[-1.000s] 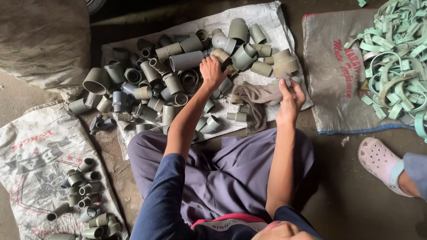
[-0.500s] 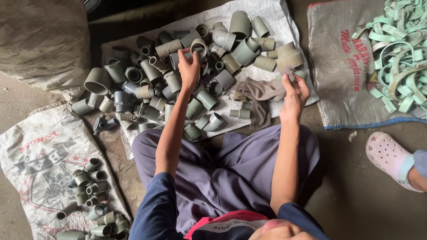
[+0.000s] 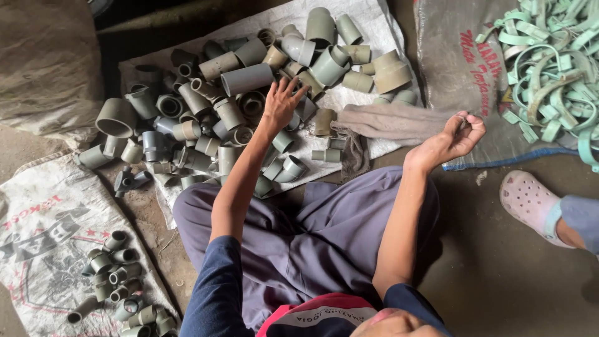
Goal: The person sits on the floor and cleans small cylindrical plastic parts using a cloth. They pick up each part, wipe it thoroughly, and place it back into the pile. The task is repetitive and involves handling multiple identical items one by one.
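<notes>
The person sat cross-legged on the floor in grey trousers (image 3: pixel 324 231), and all places below are given relative to the large heap of grey pipe fittings (image 3: pixel 249 106) straight ahead of the knees. Nearest the camera and well to the left of that heap, a small sorted batch of fittings (image 3: pixel 118 281) lay on a printed white sack (image 3: pixel 43 231); by its size against the heap, the sorting appeared to be at an early stage, with the greater part undone. The left hand (image 3: pixel 281 103) was spread open with fingers apart, hovering over the middle of the heap and gripping nothing, its fingertips just above a long grey sleeve (image 3: pixel 246 79). The right hand (image 3: pixel 455 137) was raised clear to the right of the heap, thumb and fingertips pinched on a small ring-like piece (image 3: pixel 463 117) too small to identify. A grey cloth (image 3: pixel 387 122) lay at the heap's right edge, between the two hands. The fittings were short, hollow, dull grey couplers, elbows and reducers of mixed bore, dusty, lying at all angles on a white woven sack (image 3: pixel 380 37). Farther right, pale green pipe clips (image 3: pixel 549 62) were piled on another sack (image 3: pixel 462 81). Another person's foot in a pink clog (image 3: pixel 530 203) stood near right of the heap.
</notes>
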